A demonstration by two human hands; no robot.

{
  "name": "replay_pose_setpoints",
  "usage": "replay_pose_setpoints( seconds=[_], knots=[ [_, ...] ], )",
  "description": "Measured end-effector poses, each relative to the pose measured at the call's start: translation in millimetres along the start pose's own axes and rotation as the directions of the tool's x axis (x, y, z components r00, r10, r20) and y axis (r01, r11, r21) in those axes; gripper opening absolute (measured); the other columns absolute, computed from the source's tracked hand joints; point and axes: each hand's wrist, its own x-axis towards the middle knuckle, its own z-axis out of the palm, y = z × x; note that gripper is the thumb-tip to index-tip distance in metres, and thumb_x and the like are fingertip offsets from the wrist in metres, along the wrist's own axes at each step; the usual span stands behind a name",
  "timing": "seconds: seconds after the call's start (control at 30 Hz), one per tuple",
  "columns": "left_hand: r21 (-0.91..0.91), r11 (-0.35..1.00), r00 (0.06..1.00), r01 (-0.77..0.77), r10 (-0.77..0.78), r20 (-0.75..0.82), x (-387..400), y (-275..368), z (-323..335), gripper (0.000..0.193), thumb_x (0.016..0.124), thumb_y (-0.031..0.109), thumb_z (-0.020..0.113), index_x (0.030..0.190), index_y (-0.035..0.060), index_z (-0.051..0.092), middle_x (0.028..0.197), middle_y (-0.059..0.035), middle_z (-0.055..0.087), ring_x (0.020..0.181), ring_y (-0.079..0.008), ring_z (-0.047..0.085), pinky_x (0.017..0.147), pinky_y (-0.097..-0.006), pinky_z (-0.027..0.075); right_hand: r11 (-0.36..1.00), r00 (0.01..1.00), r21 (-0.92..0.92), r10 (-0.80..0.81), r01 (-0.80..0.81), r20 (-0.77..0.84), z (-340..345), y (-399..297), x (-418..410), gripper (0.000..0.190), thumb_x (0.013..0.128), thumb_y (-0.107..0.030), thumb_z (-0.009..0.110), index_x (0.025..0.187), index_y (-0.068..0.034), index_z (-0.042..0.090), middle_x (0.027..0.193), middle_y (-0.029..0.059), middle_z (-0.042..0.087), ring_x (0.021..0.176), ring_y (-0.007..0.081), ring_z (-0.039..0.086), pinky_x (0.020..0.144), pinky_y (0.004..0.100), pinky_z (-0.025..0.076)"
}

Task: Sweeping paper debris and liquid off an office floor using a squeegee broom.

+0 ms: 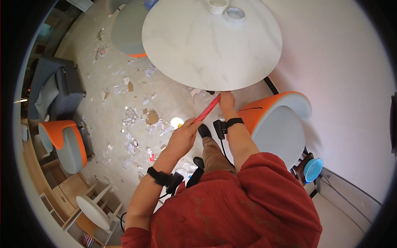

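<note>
A red handle (207, 109) bearing white writing slants between both hands. My left hand (183, 136) is closed around its lower end, at the picture's middle. My right hand (227, 100) grips the upper end, close to the near edge of a round white marble-patterned table (211, 46). Whatever the handle joins is hidden below the tabletop. On the far part of the table stand a white cup or small bowl (217, 6) and a roll of tape (235, 13). Scraps of paper and cardboard (152, 118) lie on the floor left of my hands.
An orange and grey chair (279, 127) stands close at my right, against a pale wall. More chairs are at the left (69, 145) and behind the table (128, 31). A dark sofa (66, 86), a white stool (93, 212) and a blue basin (313, 170) stand around.
</note>
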Motion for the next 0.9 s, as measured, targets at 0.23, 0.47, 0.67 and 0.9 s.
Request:
replay_pose_setpoints(
  seconds=[0.23, 0.47, 0.67, 0.9],
  knots=[
    [0.007, 0.993, 0.982, 0.118, -0.118, 0.145, 14, -24, 38, 0.038, 0.083, 0.002, 0.055, 0.121, 0.0041, 0.05, 0.086, -0.021, 0.056, 0.077, -0.0396, 0.059, 0.07, -0.0461, 0.05, 0.998, 0.992, 0.054, 0.029, -0.036, 0.126, 36, 5, -9, 0.024, 0.076, -0.012, 0.063, 0.098, -0.006, 0.058, 0.088, 0.0209, 0.064, 0.086, 0.0368, 0.064, 0.075, 0.0453, 0.053],
    [0.01, 0.98, 0.973, 0.197, -0.197, 0.122, -10, -23, 32, 0.043, 0.078, 0.004, 0.061, 0.12, 0.0042, 0.055, 0.081, -0.0178, 0.058, 0.072, -0.0354, 0.06, 0.065, -0.042, 0.05, 0.997, 0.969, 0.07, -0.003, -0.015, 0.245, 23, -9, -35, 0.024, 0.072, -0.007, 0.067, 0.094, 0.0, 0.06, 0.084, 0.0231, 0.064, 0.082, 0.0375, 0.066, 0.073, 0.0437, 0.054],
    [-0.06, 0.966, 0.967, 0.253, -0.25, 0.055, -45, -11, 14, 0.035, 0.073, 0.007, 0.068, 0.108, 0.0038, 0.063, 0.072, -0.0152, 0.059, 0.064, -0.0301, 0.06, 0.062, -0.039, 0.049, 0.991, 0.966, 0.13, -0.008, -0.026, 0.259, 11, -32, -83, 0.019, 0.07, -0.006, 0.068, 0.087, 0.0, 0.061, 0.082, 0.0236, 0.065, 0.08, 0.0374, 0.066, 0.072, 0.0425, 0.055],
    [0.076, 0.965, 0.947, 0.253, -0.263, 0.183, -129, -3, -26, 0.035, 0.074, 0.008, 0.069, 0.109, 0.0046, 0.065, 0.073, -0.0127, 0.06, 0.063, -0.0232, 0.061, 0.06, -0.0321, 0.049, 0.972, 0.956, 0.234, -0.097, 0.03, 0.277, 17, -74, -169, 0.016, 0.07, -0.006, 0.066, 0.084, 0.0, 0.06, 0.079, 0.0238, 0.064, 0.077, 0.0388, 0.066, 0.07, 0.0437, 0.054]
  ],
)
